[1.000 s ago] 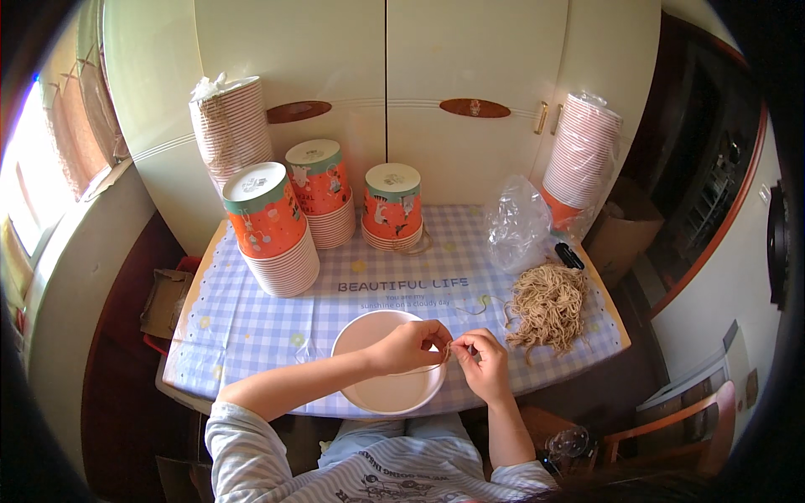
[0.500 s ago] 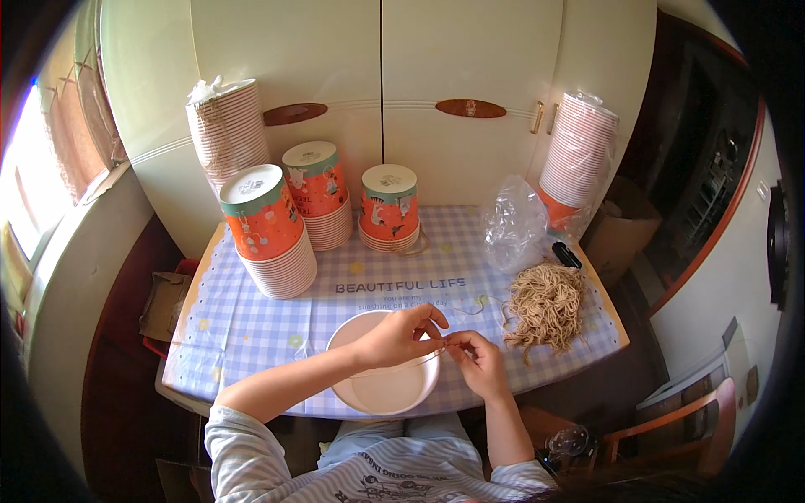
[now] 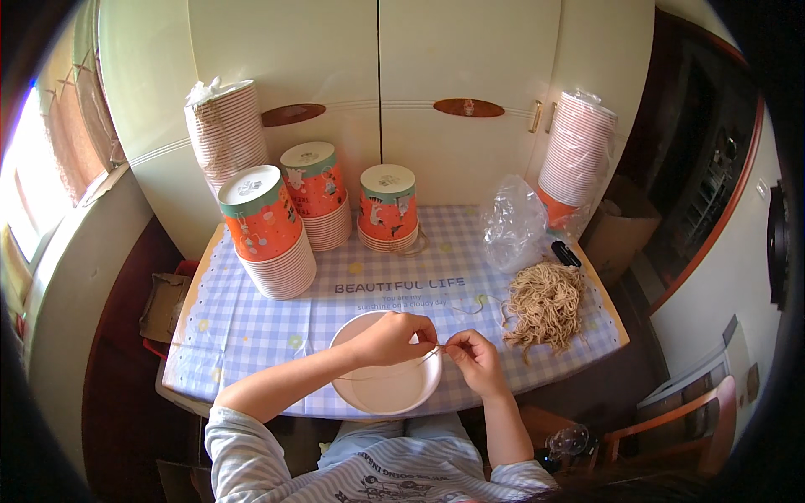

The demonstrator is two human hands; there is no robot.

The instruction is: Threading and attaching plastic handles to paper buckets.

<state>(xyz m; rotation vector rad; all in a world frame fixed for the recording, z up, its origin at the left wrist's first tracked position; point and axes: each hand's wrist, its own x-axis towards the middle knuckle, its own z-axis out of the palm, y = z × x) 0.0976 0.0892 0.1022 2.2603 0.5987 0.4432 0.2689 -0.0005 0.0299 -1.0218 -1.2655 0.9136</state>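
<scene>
Over the near edge of the table, my left hand (image 3: 392, 339) and my right hand (image 3: 475, 360) meet fingertip to fingertip. Both are closed in a pinch on a thin tan string (image 3: 425, 361), which trails down to the left across the opening below. Beneath the hands, a white paper bucket (image 3: 384, 396) stands with its open mouth up; my left hand and forearm hide part of its rim. To the right of my right hand lies a tangled heap of tan strings (image 3: 545, 308).
Upside-down stacks of orange-and-green paper buckets (image 3: 264, 226) stand at the back left, with a shorter stack (image 3: 388, 210) mid-back. A crumpled clear plastic bag (image 3: 511, 226), a black object (image 3: 566, 254) and a wrapped bucket stack (image 3: 577, 151) are at the right. Cabinet doors (image 3: 470, 50) rise behind.
My left fingers have curled down and drawn in closer to the right fingertips. The right hand has stayed almost in place. Bucket and string heap stand as before.
</scene>
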